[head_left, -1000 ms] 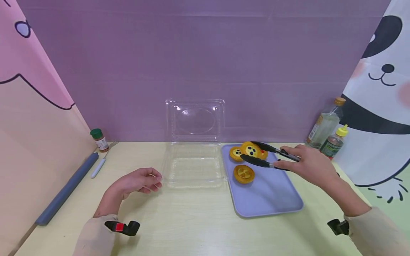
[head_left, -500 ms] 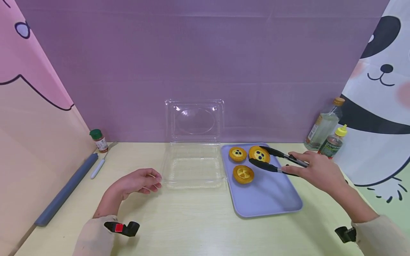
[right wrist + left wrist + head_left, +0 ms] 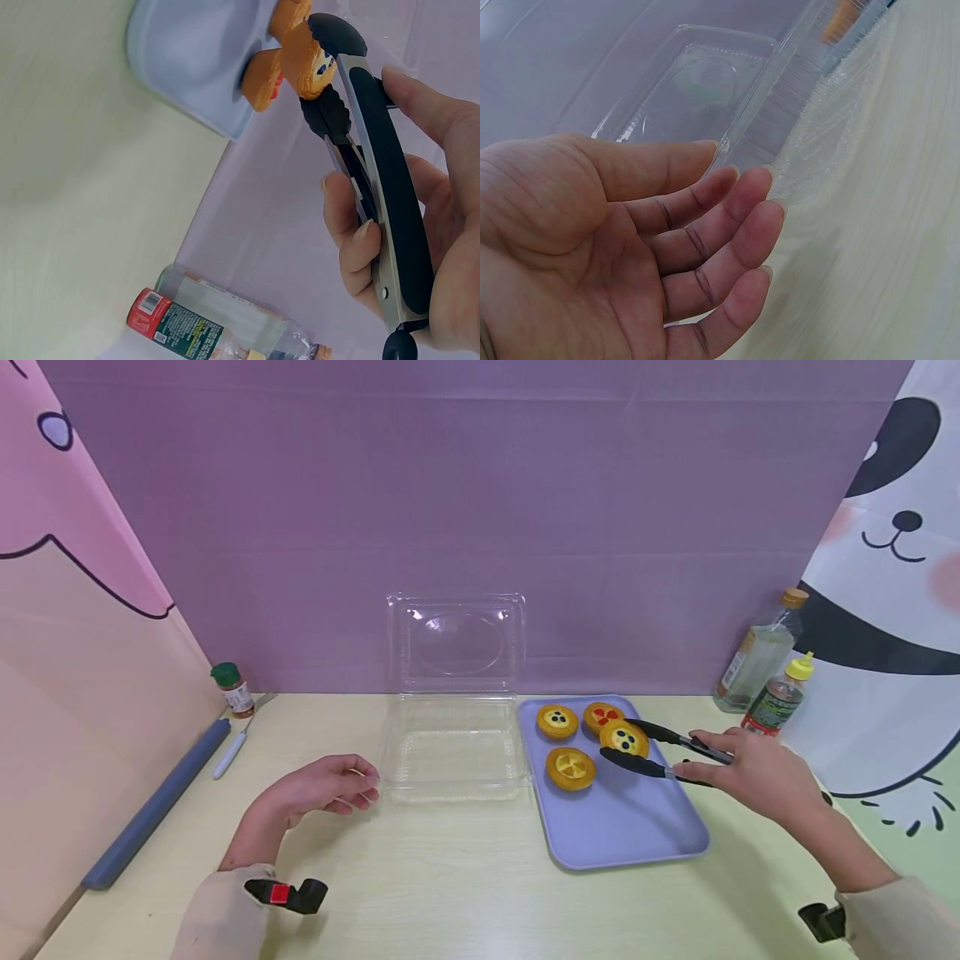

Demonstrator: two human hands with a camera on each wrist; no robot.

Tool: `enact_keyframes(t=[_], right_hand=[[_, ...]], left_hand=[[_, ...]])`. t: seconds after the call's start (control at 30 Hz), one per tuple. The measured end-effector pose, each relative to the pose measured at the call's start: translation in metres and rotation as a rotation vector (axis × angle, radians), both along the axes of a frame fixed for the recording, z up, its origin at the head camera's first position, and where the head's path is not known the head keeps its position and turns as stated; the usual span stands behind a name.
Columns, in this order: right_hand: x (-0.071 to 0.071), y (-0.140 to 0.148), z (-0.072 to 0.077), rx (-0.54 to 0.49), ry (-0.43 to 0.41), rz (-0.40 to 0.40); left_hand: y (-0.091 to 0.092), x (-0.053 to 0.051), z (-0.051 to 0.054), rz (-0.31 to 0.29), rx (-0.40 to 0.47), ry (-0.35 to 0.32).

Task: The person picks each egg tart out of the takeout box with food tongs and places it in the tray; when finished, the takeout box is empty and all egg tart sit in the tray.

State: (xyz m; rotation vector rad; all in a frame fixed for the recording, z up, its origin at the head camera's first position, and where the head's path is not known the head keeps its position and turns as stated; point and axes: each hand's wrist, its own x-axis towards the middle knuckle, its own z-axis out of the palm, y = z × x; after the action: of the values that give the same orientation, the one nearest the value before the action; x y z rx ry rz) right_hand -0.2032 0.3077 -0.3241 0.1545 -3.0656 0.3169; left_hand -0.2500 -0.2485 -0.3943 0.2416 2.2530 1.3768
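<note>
My right hand (image 3: pixel 761 781) grips black-tipped kitchen tongs (image 3: pixel 637 763). Between the tong tips is a tart with dark berries (image 3: pixel 624 737), held above the lilac tray (image 3: pixel 637 835). The right wrist view shows this tart (image 3: pixel 306 64) pinched there, over other tarts. On the tray lie a tart with red topping (image 3: pixel 601 715), partly covered by the held one, another dark-berry tart (image 3: pixel 557 721) and a tart with yellow topping (image 3: pixel 571 768). Loosely curled and holding nothing, my left hand (image 3: pixel 326 785) is beside an open clear plastic box (image 3: pixel 459 791); contact is unclear.
The box's clear lid (image 3: pixel 457 647) stands upright before the purple backdrop. At the right back are a clear bottle (image 3: pixel 759 656) and a yellow-capped bottle (image 3: pixel 780 697). A green-lidded jar (image 3: pixel 236 691), a light-handled utensil (image 3: pixel 229 755) and a blue-grey bar (image 3: pixel 161 802) lie left.
The tongs and right hand have moved right and toward me with the dark-berry tart, uncovering the red-topped tart behind it. The left hand stays put.
</note>
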Motion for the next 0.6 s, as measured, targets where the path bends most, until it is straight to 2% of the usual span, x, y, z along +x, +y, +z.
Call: enact_keyframes(t=[0.23,0.43,0.6], right_hand=[[-0.002,0.003,-0.008,0.025,-0.026,0.006],[-0.004,0.002,-0.010,0.020,-0.086,0.000],[-0.006,0.000,-0.012,0.034,-0.098,0.005]], left_hand=[[0.001,0.001,0.002,0.003,0.005,-0.001],[0.001,0.001,0.001,0.005,0.002,-0.009],[-0.001,0.001,0.000,0.000,0.001,-0.009]])
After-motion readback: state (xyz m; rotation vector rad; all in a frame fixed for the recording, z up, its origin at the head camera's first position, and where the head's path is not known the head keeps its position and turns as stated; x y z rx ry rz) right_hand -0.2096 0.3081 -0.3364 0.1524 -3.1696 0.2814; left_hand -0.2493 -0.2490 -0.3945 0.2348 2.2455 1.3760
